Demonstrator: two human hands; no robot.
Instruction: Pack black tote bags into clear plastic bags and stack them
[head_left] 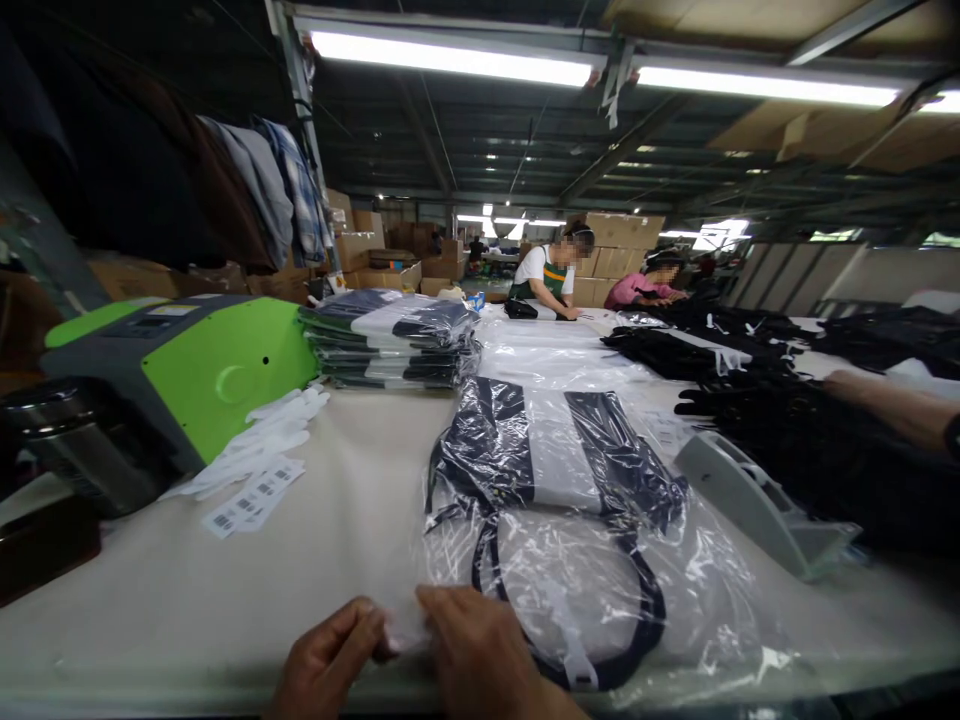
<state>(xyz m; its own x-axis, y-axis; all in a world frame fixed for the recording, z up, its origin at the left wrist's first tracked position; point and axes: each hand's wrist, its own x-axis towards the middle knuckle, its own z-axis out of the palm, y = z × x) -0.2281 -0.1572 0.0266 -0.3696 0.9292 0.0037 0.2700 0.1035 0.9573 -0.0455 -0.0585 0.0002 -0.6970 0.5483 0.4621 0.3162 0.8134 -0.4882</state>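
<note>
A clear plastic bag (720, 570) lies flat on the table in front of me. Inside it is a folded dark cloth item (495, 430) with a pale band (562, 450) down its middle. Its dark strap (651, 600) forms a loop towards me, with a white tag at the near end. My left hand (330, 655) pinches the bag's near left corner between thumb and fingers. Close beside it, my right hand (484, 650) grips the bag's near edge, its thumb hidden from view.
At left stand a green and grey machine (225, 370) and a dark flask (82, 440), near white gloves (262, 440) and barcode labels (251, 500). Behind are stacked bagged items (397, 340). A grey tape dispenser (757, 505) and black cloth pieces (825, 440) lie right. Two co-workers and another person's arm (892, 405) are visible.
</note>
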